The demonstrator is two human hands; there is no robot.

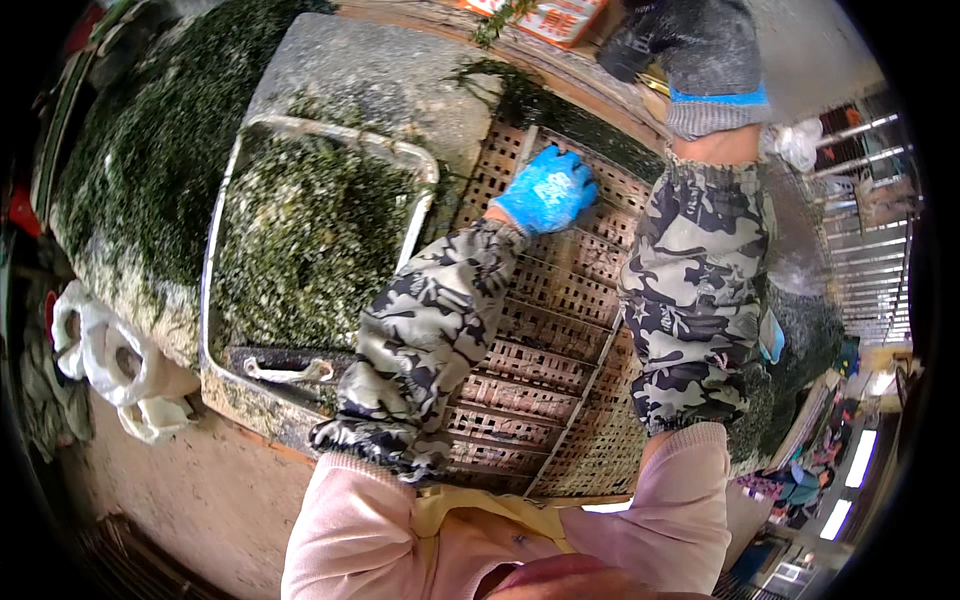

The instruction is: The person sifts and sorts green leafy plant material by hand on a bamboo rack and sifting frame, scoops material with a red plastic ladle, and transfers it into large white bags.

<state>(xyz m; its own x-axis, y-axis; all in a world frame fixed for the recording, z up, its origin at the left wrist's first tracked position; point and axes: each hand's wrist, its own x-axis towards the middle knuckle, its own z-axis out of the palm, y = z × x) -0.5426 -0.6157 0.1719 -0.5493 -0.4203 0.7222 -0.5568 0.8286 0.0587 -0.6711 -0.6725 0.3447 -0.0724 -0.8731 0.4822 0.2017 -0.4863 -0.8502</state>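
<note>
My left hand (548, 190), in a blue-coated glove, is on a wooden rack (530, 370) with woven, perforated panels and cross bars. Its fingers are curled, and whatever may be under them is hidden. At the upper right, my right hand (705, 60) in a dark grey glove reaches past the rack's far edge. Its fingers are bent beside a small yellow piece (655, 82), whose kind I cannot make out. Dark green, wet-looking plant matter (585, 120) lies in a band along the rack's far side. Camouflage sleeves cover both my forearms.
Left of the rack, a pale-rimmed tray (432, 165) holds chopped green matter. A scoop-like piece with a white handle (290, 373) lies at its near end. Beyond is a large dark green heap (150, 150). White plastic bags (125, 355) hang at left; a red-white package (550, 20) lies at the back.
</note>
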